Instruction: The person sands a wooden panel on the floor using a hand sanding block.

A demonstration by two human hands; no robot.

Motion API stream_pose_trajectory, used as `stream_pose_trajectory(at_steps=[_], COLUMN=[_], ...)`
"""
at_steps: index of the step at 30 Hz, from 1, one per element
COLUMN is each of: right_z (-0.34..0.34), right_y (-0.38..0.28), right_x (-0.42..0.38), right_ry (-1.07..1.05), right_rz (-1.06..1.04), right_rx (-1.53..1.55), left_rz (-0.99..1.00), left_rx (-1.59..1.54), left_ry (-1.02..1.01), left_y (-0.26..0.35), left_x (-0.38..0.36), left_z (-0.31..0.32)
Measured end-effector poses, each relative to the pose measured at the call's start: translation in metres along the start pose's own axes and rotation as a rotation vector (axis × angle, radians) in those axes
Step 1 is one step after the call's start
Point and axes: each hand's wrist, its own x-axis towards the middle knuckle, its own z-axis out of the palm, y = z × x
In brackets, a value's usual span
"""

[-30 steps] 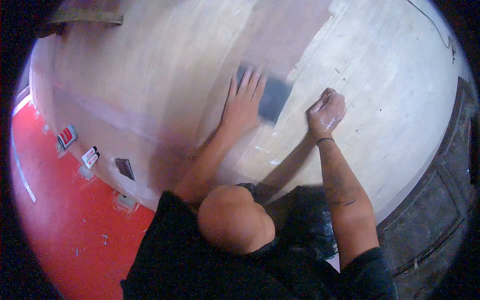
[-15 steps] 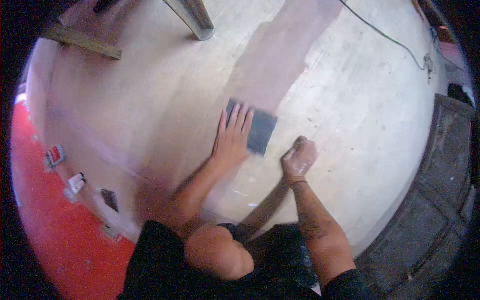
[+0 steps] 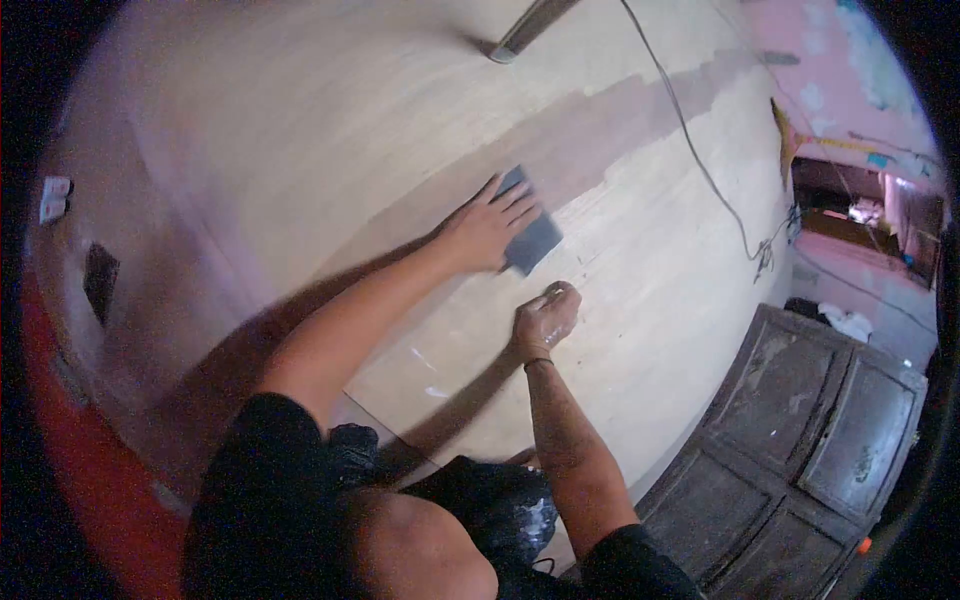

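Note:
My left hand [image 3: 482, 232] lies flat with fingers spread over a dark grey sheet that looks like sandpaper [image 3: 536, 243]. The sheet rests on a broad pale surface [image 3: 640, 290], at the border of a darker pinkish strip [image 3: 590, 135]. Below and to the right of the sheet, my right hand [image 3: 548, 318] is closed and set against the same surface. Its palm side is hidden, so whether anything is inside cannot be seen. Whitish smears mark this hand, and a thin band circles the wrist.
A dark panelled wooden door or cabinet [image 3: 770, 440] lies at the lower right. A cable [image 3: 690, 130] crosses the upper right. One wooden leg [image 3: 515, 38] stands at the top. Small boxes [image 3: 55, 200] and a dark rectangular piece [image 3: 101, 280] are at left, near a red floor area [image 3: 100, 470].
The view has turned, bringing more of the panelled wood and pink wall into sight. My left arm is stretched out further, with its hand still on the sheet. My right hand stays closed.

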Motion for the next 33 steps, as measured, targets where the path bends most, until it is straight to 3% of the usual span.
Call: stream_pose_trajectory(at_steps=[8,10,11,12,16,18,20,24,26,27,29,30,32,33], right_z=[-0.024,-0.041,-0.042,-0.042,-0.054,-0.056,-0.055,-0.054,-0.053,-0.051,-0.052,-0.052,-0.051,-0.054], right_y=[-0.006,-0.016,-0.012,-0.013,-0.016,-0.016,-0.018,-0.019,-0.018,-0.017,-0.017,-0.019,-0.020,-0.019], right_x=[-0.008,-0.034,-0.050,-0.072,-0.139,-0.157,-0.165,-0.164,-0.166,-0.166,-0.165,-0.164,-0.160,-0.162], right_ry=[-0.172,-0.137,-0.211,-0.136,-0.114,-0.135,-0.153,-0.172,-0.168,-0.150,-0.149,-0.159,-0.133,-0.159], right_rz=[0.163,-0.031,-0.065,-0.144,-0.172,-0.158,-0.141,-0.116,-0.113,-0.117,-0.108,-0.108,-0.146,-0.130], right_rx=[0.179,0.131,0.139,0.145,0.204,0.186,0.183,0.159,0.145,0.151,0.144,0.151,0.147,0.146], left_rz=[-0.110,-0.122,-0.192,-0.264,-0.315,-0.275,-0.194,0.163,-0.012,0.000,-0.265,-0.270,0.125,0.185], left_rx=[0.022,0.072,0.031,-0.013,-0.036,0.019,0.016,-0.043,0.025,0.015,0.187,0.188,0.020,-0.092], left_ry=[-0.319,-0.405,-0.438,-0.464,-0.351,-0.130,-0.143,-0.177,-0.164,-0.165,0.045,0.052,-0.237,-0.217], left_y=[0.050,0.067,0.075,0.074,0.071,0.054,0.044,0.004,-0.030,-0.025,-0.019,-0.008,0.027,0.014], left_x=[-0.264,-0.308,-0.324,-0.330,-0.301,-0.256,-0.202,-0.113,-0.069,-0.062,-0.041,-0.047,-0.073,-0.078], left_z=[-0.031,-0.041,-0.041,-0.041,-0.033,-0.021,-0.017,-0.010,-0.019,-0.013,-0.008,-0.012,-0.017,-0.002])
